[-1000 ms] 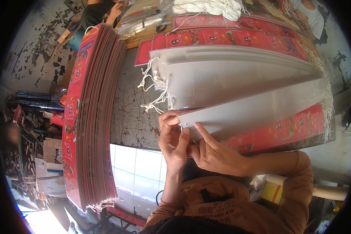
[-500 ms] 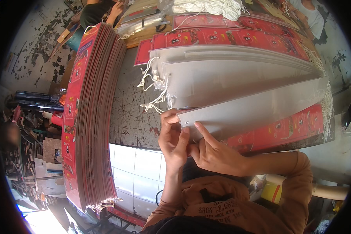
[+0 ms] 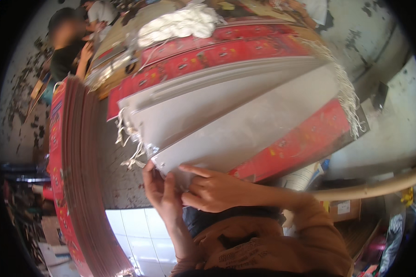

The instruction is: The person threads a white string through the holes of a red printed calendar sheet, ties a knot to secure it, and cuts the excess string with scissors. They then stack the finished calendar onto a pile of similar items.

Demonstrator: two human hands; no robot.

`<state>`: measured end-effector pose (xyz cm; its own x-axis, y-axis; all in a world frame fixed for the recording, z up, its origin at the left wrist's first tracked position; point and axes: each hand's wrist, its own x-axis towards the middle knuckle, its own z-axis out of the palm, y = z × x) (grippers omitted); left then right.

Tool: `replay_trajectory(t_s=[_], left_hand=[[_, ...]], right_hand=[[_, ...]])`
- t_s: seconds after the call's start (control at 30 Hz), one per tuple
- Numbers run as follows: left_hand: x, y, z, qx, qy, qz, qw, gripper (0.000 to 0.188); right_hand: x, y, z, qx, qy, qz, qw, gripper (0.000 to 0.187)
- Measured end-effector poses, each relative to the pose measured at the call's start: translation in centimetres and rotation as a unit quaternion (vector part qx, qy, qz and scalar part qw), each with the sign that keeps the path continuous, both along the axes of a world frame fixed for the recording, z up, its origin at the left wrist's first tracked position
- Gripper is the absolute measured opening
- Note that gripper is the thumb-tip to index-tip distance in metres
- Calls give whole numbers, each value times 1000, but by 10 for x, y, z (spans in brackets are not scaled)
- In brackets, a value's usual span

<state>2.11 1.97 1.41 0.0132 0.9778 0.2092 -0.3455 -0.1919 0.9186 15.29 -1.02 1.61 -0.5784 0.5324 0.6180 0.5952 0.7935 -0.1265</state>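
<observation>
Wall (image 3: 21, 101): peeling paint, far left of left hand (image 3: 161, 187). Floor (image 3: 136, 233): white-tiled, lower left. Desk (image 3: 120, 182): grey, scratched.

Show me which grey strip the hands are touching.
The frontmost grey strip, slanting partly over the nearest red strip; the other grey strips lie beyond it.

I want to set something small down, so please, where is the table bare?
A narrow bare strip of table lies between the red stack and the white cords and left hand. Right of these, gray boards and red boards crowd it.
</observation>
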Motion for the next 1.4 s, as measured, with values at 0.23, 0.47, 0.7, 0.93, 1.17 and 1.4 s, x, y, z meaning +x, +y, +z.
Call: replay_trajectory(t_s=[0.23,0.47,0.7,0.93,1.17,1.4], left_hand=[[3,1,1,-10,10,-15,1000,42],[0,-2,5,-32,29,-11,999,41],[-5,-2,0,-47,36,-29,998,43],[-3,0,1,-49,48,-28,997,41],[1,0,11,-33,40,-7,999,50],[1,-2,6,-12,-36,27,999,50]], right_hand=[[8,0,6,-66,126,18,990,36],[5,-1,14,-105,129,22,986,44],[4,-1,16,-109,115,15,987,46],[2,2,11,-87,83,-26,992,22],[2,3,12,-97,90,-46,990,22],[1,1,11,-121,97,-54,986,25]])
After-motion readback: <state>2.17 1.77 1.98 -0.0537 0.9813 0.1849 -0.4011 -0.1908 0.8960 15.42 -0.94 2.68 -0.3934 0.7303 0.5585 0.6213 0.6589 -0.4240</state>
